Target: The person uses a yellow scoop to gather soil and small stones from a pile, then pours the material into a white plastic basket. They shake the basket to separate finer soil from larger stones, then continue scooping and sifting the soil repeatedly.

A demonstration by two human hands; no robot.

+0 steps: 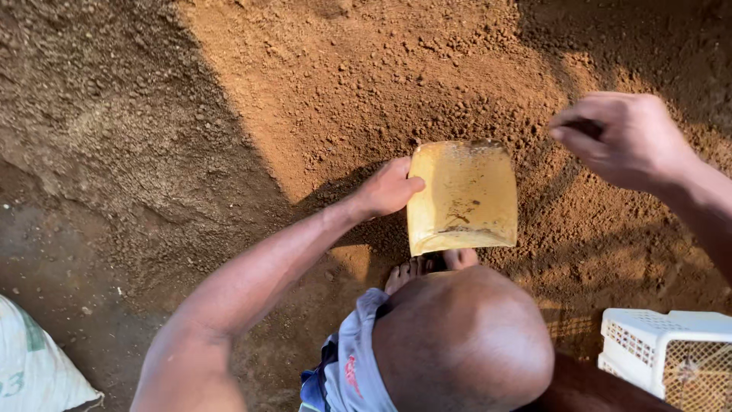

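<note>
From the head camera we see our left hand [390, 188] with its fingers grasping the left edge of a yellow scoop [462, 197], which stands on the brown soil [343, 84] just beyond our bare toes [431, 267]. Our right hand [621, 139] hovers apart, fingers loosely clenched. A white crate [671, 351] sits at lower right.

White sack [34, 370], bottom-left corner

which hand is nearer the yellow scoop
Left. The left hand grips the left edge of the yellow scoop; the right hand is raised off to its right, not touching it.
</note>
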